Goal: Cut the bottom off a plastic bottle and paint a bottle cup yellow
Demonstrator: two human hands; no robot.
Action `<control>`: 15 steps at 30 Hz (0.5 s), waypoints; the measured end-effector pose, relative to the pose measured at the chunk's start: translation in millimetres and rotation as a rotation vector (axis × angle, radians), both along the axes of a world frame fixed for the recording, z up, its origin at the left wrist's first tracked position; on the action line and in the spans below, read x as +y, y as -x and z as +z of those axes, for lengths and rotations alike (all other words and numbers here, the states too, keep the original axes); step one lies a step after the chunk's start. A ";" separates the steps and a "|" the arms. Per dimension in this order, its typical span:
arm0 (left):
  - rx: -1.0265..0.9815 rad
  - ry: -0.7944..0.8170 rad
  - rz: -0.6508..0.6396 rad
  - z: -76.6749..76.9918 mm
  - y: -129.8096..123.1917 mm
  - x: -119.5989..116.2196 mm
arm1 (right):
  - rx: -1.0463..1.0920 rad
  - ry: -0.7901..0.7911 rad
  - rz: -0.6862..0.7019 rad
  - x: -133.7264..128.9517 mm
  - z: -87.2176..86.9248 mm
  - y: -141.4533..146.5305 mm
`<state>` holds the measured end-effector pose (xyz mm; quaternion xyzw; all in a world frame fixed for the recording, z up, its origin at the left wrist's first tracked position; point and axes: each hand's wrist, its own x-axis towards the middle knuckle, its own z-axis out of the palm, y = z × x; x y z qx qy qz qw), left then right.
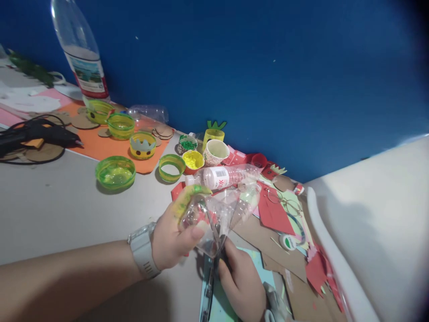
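Note:
My left hand (176,232), smeared with green and yellow paint, grips a clear plastic bottle (241,203) that looks partly cut open. In my right hand (241,281) is a pair of scissors (214,226), its blades spread apart at the bottle's plastic. My right fingers wrap around the handles, which are partly hidden. Just behind the held bottle, another clear bottle (217,177) with a white and pink label lies on its side. Painted green and yellow rings or cups (171,168) stand beyond my left hand.
A glue gun (36,133) lies at the left, near a tall bottle (85,71). Paper cups (216,152) stand by the blue wall (241,80). Cardboard (271,243), red paper (275,212) and eyeglasses (284,201) clutter the right, beside a white curved edge (335,255).

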<state>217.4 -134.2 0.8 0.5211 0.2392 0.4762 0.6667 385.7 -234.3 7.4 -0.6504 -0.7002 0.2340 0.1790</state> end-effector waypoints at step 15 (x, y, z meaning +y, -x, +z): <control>0.105 -0.237 0.028 6.0 4.0 2.2 | 0.021 -0.061 0.000 -0.2 1.1 0.9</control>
